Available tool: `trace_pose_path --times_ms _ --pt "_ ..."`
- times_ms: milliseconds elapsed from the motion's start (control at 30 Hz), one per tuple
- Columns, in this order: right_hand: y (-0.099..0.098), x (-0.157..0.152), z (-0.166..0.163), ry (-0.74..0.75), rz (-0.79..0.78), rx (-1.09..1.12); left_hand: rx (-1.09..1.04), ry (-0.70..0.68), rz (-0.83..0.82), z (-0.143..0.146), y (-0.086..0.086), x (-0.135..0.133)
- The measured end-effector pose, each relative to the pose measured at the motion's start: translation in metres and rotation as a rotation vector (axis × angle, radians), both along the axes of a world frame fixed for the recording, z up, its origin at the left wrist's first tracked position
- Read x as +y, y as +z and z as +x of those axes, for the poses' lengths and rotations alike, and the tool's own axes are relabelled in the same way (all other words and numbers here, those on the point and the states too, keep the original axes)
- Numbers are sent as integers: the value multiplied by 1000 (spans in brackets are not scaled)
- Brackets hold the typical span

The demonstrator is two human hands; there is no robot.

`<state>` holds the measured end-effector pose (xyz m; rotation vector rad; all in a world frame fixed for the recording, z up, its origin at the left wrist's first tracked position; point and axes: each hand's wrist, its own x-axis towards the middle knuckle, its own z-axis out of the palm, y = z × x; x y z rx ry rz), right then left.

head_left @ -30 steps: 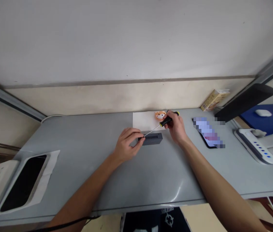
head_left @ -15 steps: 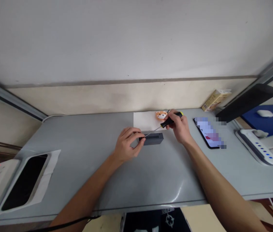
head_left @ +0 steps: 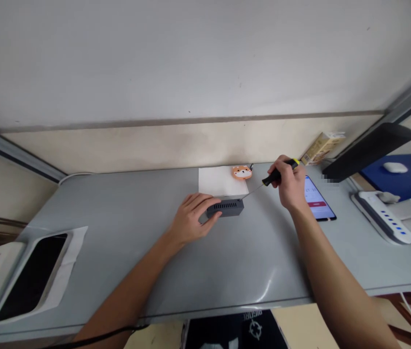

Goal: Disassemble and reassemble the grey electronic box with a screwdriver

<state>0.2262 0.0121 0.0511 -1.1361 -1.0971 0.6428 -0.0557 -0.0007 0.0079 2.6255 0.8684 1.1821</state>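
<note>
A dark grey box with a row of slots (head_left: 231, 209) rests on the grey table. Its left end is gripped between the thumb and fingers of my left hand (head_left: 193, 215). In my right hand (head_left: 288, 182) is a screwdriver (head_left: 272, 178) with a black and yellow handle, held at a slant. The thin shaft points down and left, and its tip is at the box's top right corner. Whether a screw sits there is too small to tell. Behind the box lie a white sheet of paper (head_left: 214, 182) and an orange animal-faced case (head_left: 241, 172).
A lit phone (head_left: 318, 201) lies beside my right wrist. Further right are a white power strip (head_left: 383, 218), a black upright object (head_left: 369, 152) and a carton (head_left: 323, 148). At the left, a dark-screened device (head_left: 32, 274) lies on white paper. A wall closes off the back.
The screwdriver tip has gone from the box's left end to its right end, my right hand shifting right with it. My left hand stays at the left end.
</note>
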Motion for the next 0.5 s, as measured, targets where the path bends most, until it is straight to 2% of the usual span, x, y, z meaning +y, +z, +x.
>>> trace_pose_path --times_ms 300,500 --pt "1 -3 -1 14 -6 -46 -5 -13 -17 0 1 1" --pt "21 -19 -9 140 19 -252 -22 -67 8 -1 -2 4"
